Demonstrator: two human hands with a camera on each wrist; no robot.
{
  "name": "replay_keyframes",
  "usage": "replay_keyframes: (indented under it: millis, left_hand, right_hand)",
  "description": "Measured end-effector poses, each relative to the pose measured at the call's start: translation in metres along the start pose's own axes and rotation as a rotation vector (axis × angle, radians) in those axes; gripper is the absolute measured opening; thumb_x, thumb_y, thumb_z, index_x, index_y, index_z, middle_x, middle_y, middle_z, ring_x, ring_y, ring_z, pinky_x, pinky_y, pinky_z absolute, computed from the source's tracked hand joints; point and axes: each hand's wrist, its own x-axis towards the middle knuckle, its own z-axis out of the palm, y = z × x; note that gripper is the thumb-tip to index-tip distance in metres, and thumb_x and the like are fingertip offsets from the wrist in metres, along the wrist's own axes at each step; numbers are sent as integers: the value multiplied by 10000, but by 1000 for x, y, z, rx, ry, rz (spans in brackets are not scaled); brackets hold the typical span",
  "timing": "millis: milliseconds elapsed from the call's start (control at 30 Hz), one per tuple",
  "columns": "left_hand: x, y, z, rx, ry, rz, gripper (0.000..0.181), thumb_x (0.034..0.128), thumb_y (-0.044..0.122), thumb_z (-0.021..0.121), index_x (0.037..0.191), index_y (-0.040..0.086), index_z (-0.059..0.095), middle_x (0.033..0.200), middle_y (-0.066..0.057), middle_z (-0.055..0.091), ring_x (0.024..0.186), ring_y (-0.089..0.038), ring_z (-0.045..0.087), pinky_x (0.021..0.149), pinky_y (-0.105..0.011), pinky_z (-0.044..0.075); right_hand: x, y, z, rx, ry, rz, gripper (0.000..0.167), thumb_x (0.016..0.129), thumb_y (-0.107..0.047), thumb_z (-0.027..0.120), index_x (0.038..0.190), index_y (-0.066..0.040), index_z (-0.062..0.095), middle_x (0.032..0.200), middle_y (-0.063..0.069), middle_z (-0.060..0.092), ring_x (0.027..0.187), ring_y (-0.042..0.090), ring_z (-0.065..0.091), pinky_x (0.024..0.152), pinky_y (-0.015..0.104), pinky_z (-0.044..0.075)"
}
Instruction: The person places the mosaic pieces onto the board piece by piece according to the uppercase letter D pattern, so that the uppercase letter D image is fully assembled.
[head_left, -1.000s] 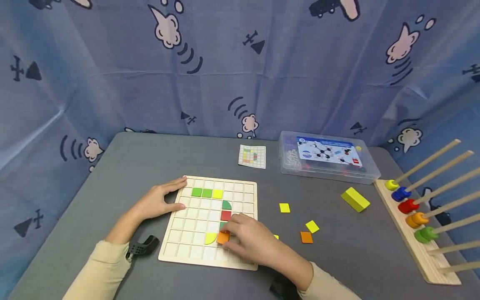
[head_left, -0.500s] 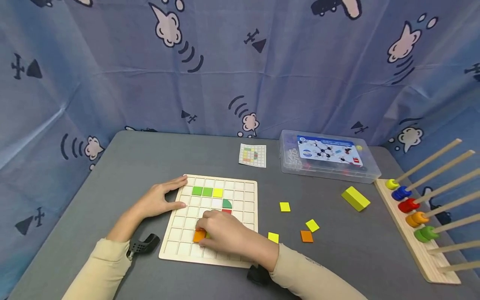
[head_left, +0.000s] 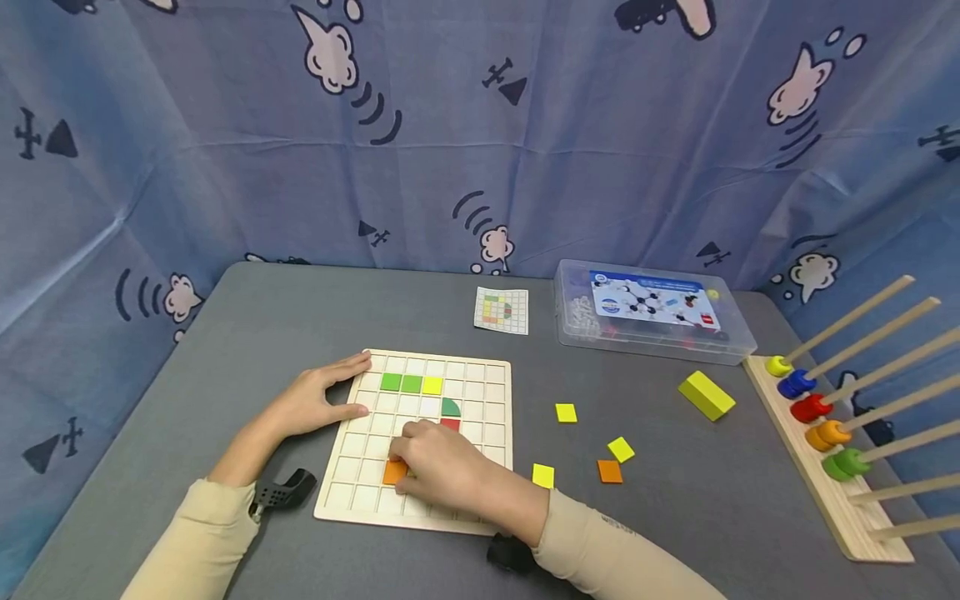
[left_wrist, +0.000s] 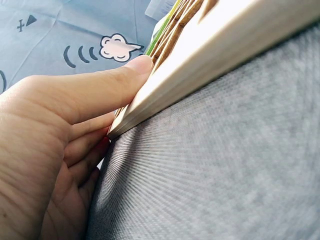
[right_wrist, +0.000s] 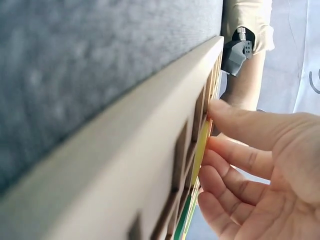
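My left hand (head_left: 307, 406) rests at the left edge of a wooden grid board (head_left: 352, 497), thumb spread from the fingers. In the left wrist view its thumb (left_wrist: 107, 90) lies against the board's rim. My right hand (head_left: 442, 467) is over the lower middle of the board, thumb and forefinger pinching an orange square tile (head_left: 394, 472) at a cell. Two green square tiles (head_left: 401, 382) and a yellow one (head_left: 432, 386) lie in an upper row. A dark green quarter-round tile (head_left: 450, 407) sits above a red tile (head_left: 449, 424), partly hidden by my hand.
Loose yellow tiles (head_left: 620, 450) and an orange tile (head_left: 610, 472) lie right of the board. Behind are a printed pattern card (head_left: 501, 311) and a clear plastic box (head_left: 655, 314). A yellow block (head_left: 707, 395) and a wooden peg abacus (head_left: 847, 500) stand at the right.
My right hand has moved left across the board with the orange tile, then stayed nearly still over the last half second. My left hand has kept its place at the board's edge.
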Motion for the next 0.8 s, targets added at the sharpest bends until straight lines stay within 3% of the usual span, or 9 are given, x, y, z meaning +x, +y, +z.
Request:
replay_keyframes:
  millis: [233, 467, 800]
  left_hand:
    - [0, 0, 0, 11, 7, 3, 728, 803, 397, 742, 1421, 131, 464, 1511, -60, 373, 1376, -329, 355, 1068, -537, 339]
    - [-1, 2, -2, 18, 13, 1, 739, 791, 389, 752, 1417, 119, 467, 1504, -75, 381, 1370, -343, 359, 1064, -556, 332]
    - [0, 0, 0, 28, 9, 15, 741, 802, 397, 741, 1430, 133, 449, 1513, -62, 369, 1373, -336, 356, 1060, -544, 343]
  right_hand:
    - [-16, 6, -9, 89, 17, 33, 336, 786, -289, 776, 1076, -140, 694, 979, -53, 628, 864, 45, 562, 770, 173, 482]
    - [-53, 31, -19, 216, 82, 94, 378, 801, -248, 761, 1134, -96, 665, 1047, -7, 649, 892, 77, 558, 784, 233, 499]
    - [-115, 69, -27, 240, 101, 289, 459, 791, -244, 771, 1205, -110, 627, 1164, -11, 622, 1073, 143, 588, 881, 376, 511]
